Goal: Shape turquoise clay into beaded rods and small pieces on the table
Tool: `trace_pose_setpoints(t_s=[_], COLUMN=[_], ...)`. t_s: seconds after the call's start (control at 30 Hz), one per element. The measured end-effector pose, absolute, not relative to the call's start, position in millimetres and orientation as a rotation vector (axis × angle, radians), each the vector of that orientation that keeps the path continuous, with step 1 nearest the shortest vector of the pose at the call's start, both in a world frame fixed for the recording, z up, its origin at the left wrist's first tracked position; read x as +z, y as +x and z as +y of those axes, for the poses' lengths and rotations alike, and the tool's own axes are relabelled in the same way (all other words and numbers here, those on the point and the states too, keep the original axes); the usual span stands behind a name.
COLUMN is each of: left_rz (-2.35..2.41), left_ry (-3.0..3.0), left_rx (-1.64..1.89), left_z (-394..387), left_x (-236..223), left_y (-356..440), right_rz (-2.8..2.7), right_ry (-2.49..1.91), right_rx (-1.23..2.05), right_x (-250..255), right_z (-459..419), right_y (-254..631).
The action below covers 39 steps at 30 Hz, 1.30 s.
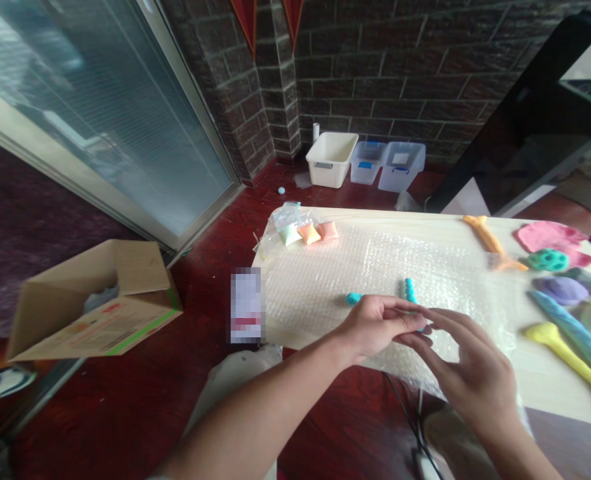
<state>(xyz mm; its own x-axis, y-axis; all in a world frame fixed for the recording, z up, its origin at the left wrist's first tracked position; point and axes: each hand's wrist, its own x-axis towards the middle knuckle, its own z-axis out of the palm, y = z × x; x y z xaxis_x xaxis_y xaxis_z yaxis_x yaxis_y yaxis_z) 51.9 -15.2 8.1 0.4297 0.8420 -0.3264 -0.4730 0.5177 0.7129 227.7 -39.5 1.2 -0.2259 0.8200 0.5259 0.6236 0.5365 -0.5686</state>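
My left hand (375, 327) and my right hand (468, 370) meet over the near edge of a pale table (550, 393). Their fingertips pinch together on a small teal clay piece (420, 325), mostly hidden between the fingers. Just behind them, on a bubble wrap sheet (375, 267), lie a beaded teal clay strip (410, 291) and a small teal clay lump (353, 298).
Three small clay packets (309, 233) lie at the table's far left corner. Clay shapes in orange (490, 241), pink (550, 237), teal (548, 259), purple, blue and yellow (570, 353) crowd the right side. An open cardboard box (95, 300) sits on the floor at left. Plastic bins (365, 160) stand by the brick wall.
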Motion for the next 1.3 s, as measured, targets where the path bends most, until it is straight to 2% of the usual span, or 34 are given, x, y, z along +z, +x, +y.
trace_pose_setpoints(t_s=[0.23,0.53,0.83,1.13,1.3], left_rz=[0.789,0.747,0.716,0.745,0.653], left_ry=[0.774,0.574,0.590,0.753,0.640], left_rx=[0.861,0.873,0.861,0.849,0.874], left_z=[-16,-12,-13,-16,-17], left_x=[-1,10,9,5,8], left_y=[52,49,53,50,49], right_rz=[-1.937,-1.948,-1.914,-1.862,-1.743], right_ry=[-1.230,-1.152,-1.210,-1.209,-1.224], right_rx=[0.333,0.418,0.358,0.547,0.658], right_x=[4,5,0,5,6], right_z=[-42,-40,-38,-40,-42], right_y=[230,231,233,230,230])
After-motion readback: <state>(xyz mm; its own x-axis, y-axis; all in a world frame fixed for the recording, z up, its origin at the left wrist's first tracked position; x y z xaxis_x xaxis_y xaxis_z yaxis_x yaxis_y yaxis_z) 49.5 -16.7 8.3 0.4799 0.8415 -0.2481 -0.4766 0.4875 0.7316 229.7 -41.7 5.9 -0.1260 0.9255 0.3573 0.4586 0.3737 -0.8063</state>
